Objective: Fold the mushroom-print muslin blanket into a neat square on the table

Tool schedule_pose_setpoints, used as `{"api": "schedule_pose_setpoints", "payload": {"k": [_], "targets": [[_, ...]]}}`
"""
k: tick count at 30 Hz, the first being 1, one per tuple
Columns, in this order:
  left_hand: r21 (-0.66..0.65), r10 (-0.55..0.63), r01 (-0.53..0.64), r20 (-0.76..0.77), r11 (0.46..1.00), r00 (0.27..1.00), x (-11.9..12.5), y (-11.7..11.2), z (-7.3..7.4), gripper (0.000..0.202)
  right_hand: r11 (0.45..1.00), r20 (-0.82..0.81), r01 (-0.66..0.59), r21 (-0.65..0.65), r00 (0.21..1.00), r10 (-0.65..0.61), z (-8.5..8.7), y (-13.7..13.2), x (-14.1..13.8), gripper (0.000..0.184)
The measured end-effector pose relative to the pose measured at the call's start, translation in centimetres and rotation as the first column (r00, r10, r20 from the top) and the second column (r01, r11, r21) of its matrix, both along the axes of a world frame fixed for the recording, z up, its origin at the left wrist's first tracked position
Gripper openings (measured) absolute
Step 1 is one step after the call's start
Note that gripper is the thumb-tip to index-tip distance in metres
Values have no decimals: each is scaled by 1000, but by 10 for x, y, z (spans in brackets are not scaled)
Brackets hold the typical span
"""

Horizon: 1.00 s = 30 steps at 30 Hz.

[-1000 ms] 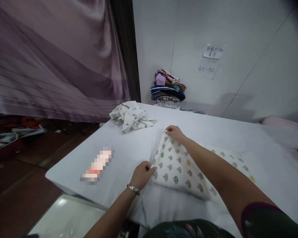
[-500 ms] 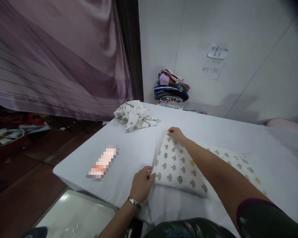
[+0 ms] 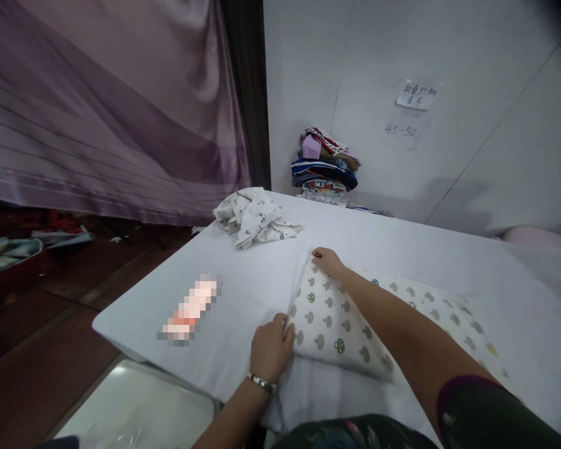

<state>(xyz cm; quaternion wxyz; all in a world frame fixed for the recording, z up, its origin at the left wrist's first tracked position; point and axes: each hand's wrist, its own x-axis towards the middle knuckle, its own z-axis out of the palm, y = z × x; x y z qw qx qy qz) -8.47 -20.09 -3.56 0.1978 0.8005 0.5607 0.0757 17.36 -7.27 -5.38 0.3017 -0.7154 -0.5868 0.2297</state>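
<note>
A white cloth with a mushroom print (image 3: pixel 330 318) lies across the bed-like white surface (image 3: pixel 243 349), its left end partly raised. My right hand (image 3: pixel 328 262) pinches its far left corner. At the near left edge, the fingers of my left hand (image 3: pixel 272 346) are closed on the same cloth. My right forearm crosses over the cloth and hides part of it. Beyond my hands, a crumpled white printed cloth (image 3: pixel 257 218) rests near the far left edge.
A blurred-out pinkish item (image 3: pixel 191 312) lies on the left of the surface. Folded clothes (image 3: pixel 325 162) are stacked against the wall, below paper notes (image 3: pixel 416 96). A purple curtain (image 3: pixel 121 112) hangs at left. A pale lid-like top (image 3: pixel 140 399) stands at the near edge.
My right hand has come slightly lower and nearer with the cloth's corner. My left hand keeps its hold on the near edge. The view has shifted a little.
</note>
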Motion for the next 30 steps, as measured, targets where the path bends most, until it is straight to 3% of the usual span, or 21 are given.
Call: {"api": "schedule_pose_setpoints", "payload": {"k": [5, 8, 12, 16, 19, 21, 25, 30], "targets": [[135, -76, 81, -43, 988, 996, 3, 4, 13, 26, 1000, 87, -25, -6, 996, 25, -8, 2, -2, 27], [260, -244, 234, 4, 937, 970, 18, 9, 18, 36, 998, 146, -60, -6, 987, 61, -7, 2, -2, 29], [222, -451, 444, -21, 868, 892, 40, 12, 1, 58, 996, 240, -91, 14, 967, 85, 5, -6, -2, 39], [179, -449, 451, -50, 875, 892, 43, 12, -20, 63, 979, 423, -198, 59, 893, 155, 16, -41, 0, 48], [204, -446, 449, -63, 870, 893, 40, 12, -24, 63, 945, 536, -325, 32, 804, 258, 13, -77, 6, 56], [215, -451, 454, -68, 865, 890, 39, 13, -23, 62, 944, 556, -329, -25, 780, 287, 7, -92, 13, 64], [232, -445, 451, -79, 862, 892, 40, 14, -22, 59, 959, 530, -249, -132, 800, 281, -1, -96, 24, 72], [206, -444, 459, -118, 864, 888, 41, 15, -19, 59, 956, 457, -262, -132, 840, 293, 13, -99, 32, 74]]}}
